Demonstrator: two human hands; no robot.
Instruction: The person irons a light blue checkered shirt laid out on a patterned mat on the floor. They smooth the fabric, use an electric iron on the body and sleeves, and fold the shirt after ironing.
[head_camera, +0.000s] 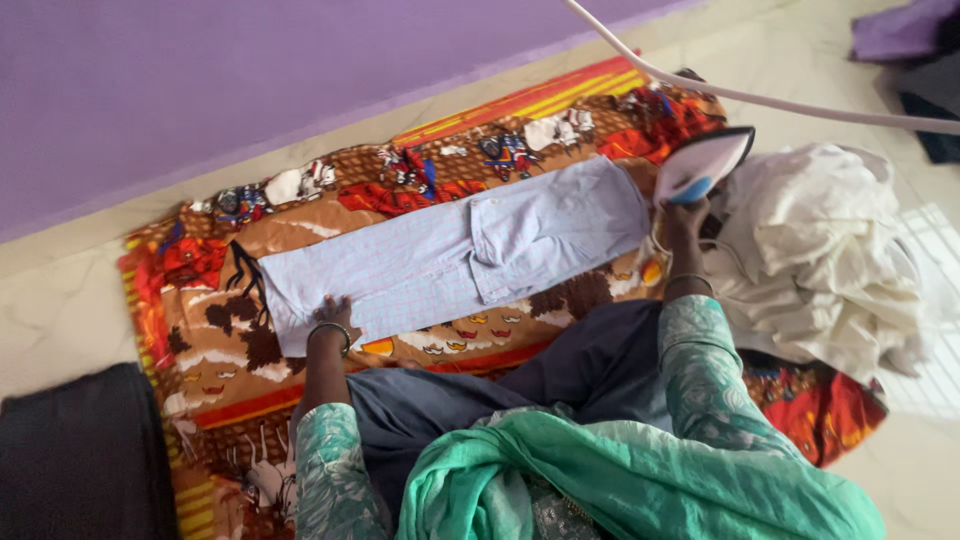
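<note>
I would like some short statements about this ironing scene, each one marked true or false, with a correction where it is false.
1. The right hand holds the iron. True.
2. The iron is pressing the middle of the light blue garment. False: it stands tipped up past the garment's end, beside the heap of white cloth.
3. The left hand rests flat on one end of the garment. True.
4. The garment lies on a bare wooden table. False: it lies on a patterned orange and brown cloth spread over the floor.
5. A white cord runs from the iron towards the upper right. True.
</note>
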